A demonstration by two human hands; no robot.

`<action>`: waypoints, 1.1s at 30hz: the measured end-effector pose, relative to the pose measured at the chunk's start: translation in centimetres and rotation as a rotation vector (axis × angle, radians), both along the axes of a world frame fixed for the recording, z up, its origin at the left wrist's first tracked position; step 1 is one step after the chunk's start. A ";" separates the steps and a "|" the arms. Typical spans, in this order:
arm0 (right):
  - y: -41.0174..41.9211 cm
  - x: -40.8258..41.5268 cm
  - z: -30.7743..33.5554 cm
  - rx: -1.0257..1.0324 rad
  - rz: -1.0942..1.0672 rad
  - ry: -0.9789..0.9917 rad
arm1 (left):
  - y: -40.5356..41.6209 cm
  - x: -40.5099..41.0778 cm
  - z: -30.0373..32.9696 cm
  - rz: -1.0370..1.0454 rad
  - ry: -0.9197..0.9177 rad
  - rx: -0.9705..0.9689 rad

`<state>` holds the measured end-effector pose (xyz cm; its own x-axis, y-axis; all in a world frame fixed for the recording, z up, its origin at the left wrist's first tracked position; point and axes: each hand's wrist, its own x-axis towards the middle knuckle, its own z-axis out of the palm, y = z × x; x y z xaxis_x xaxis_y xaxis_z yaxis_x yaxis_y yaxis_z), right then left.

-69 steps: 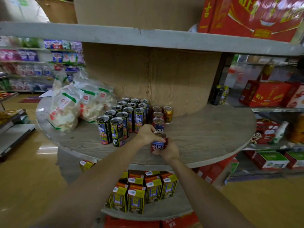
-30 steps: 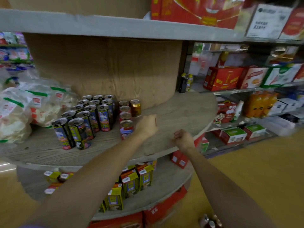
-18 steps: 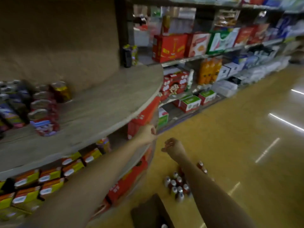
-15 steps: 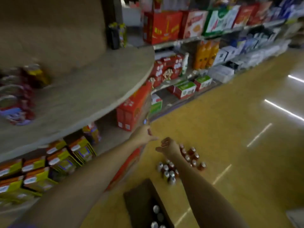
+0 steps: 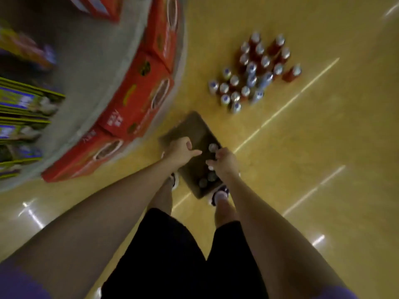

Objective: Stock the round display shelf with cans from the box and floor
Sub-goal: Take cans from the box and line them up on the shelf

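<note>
A dark cardboard box (image 5: 190, 128) lies open on the yellow floor at my feet, with several cans (image 5: 212, 147) standing in its near half. My left hand (image 5: 181, 151) hovers over the box's middle, fingers loosely curled, holding nothing. Just to its right, my right hand (image 5: 224, 164) hangs over the cans with its fingers curled downward and nothing in its grip. Further out, several red and blue cans (image 5: 251, 71) stand in a cluster on the floor. The grey round display shelf (image 5: 86, 61) curves along the left.
Red cartons (image 5: 138, 98) line the base of the round shelf, close to the box's left side. Yellow-green drink cartons (image 5: 21, 100) stand on the lower tier at the far left. My shoes (image 5: 220, 194) flank the box's near end. Bare floor stretches to the right.
My view has swung from the shelf top down to the floor. Both hands have left the shelf, empty, and come down over the box; a can stays on the shelf.
</note>
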<state>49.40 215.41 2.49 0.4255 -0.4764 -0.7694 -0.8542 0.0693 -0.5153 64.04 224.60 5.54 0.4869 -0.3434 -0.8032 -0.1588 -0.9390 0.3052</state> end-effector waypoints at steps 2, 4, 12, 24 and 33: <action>1.5 -0.5 -4.6 0.027 -0.016 0.043 | 1.2 -0.5 -4.4 0.006 0.034 0.032; 2.7 -0.8 -8.9 0.044 -0.017 0.099 | 2.3 -0.9 -8.8 0.012 0.062 0.053; 7.7 -2.4 -24.8 0.016 -0.087 0.309 | 5.2 -3.0 -25.4 -0.055 0.135 0.106; 8.8 -0.8 -40.3 -0.020 0.044 0.472 | 6.5 -4.1 -41.2 -0.214 0.191 0.140; 8.8 0.0 -43.5 -0.206 0.372 0.566 | 6.8 -3.3 -44.1 -0.300 0.231 0.177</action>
<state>49.38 224.25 -40.97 0.1498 -0.5364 -0.8306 -0.9427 -0.3307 0.0436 60.76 231.45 -38.58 0.1859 -0.2897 -0.9389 -0.3796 -0.9025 0.2033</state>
